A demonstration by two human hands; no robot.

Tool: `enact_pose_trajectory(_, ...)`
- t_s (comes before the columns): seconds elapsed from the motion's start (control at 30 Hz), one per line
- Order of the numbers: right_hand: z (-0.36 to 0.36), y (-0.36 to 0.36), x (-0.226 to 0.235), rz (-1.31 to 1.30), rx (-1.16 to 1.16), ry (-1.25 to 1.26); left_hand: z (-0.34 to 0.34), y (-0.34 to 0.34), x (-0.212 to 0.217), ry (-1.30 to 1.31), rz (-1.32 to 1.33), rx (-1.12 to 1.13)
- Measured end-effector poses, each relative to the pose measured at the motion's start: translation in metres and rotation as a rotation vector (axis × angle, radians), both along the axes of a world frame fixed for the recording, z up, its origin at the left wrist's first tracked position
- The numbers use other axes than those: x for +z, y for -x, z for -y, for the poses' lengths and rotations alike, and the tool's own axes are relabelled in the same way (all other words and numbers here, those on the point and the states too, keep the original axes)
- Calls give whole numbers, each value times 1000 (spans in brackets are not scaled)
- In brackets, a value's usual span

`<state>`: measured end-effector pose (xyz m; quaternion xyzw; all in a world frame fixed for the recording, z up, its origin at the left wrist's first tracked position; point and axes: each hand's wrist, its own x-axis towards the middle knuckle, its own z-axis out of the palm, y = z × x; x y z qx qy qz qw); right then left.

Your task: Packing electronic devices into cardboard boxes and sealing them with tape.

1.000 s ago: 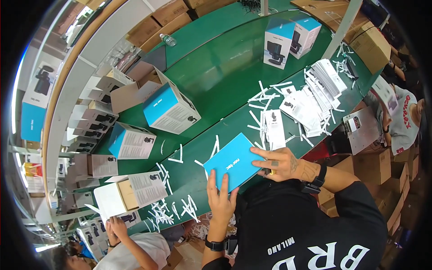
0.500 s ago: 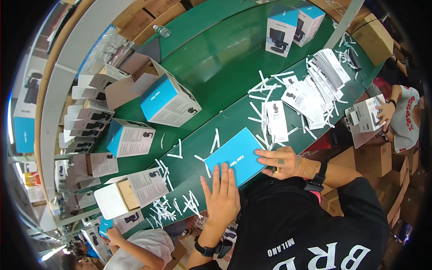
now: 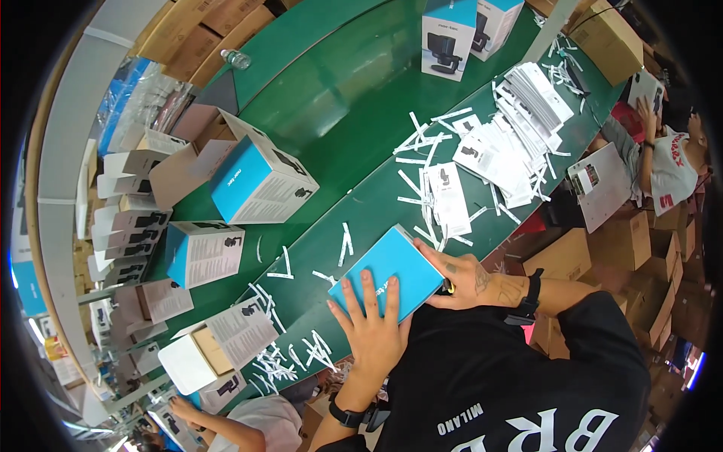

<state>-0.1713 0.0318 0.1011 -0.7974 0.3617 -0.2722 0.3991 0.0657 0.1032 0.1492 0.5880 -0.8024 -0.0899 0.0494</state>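
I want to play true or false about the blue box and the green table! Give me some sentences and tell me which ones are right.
1. Both hands touch the blue box. True: the left hand lies flat on top and the right hand grips its right end.
2. The table is red. False: it is green.
3. White paper strips lie scattered on the table. True.
4. The blue box stands open with its flaps up. False: it lies shut under the hands.
5. A plastic bottle lies near the far edge of the table. True.
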Motion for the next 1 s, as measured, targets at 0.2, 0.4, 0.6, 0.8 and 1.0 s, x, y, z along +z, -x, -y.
enact_pose_trajectory(0.2, -13, -7, -17, 164, -82, 320, 4, 9, -3, -43, 57, -26)
enact_pose_trajectory(0.4, -4, -5, -29, 245, -137, 205, 12, 12, -9, -55, -10, -88)
enact_pose_trajectory(0.6, 24, 0, -46, 205, 1, 584, 32, 22, -4, -49, -34, -37)
enact_pose_trajectory(0.8, 32, 0, -35, 250, 54, 588, 57, -4, 16, -87, -103, 93)
enact_pose_trajectory(1.0, 40, 19, -10, 174, 178, 532, 50, -24, 19, -122, -136, -27)
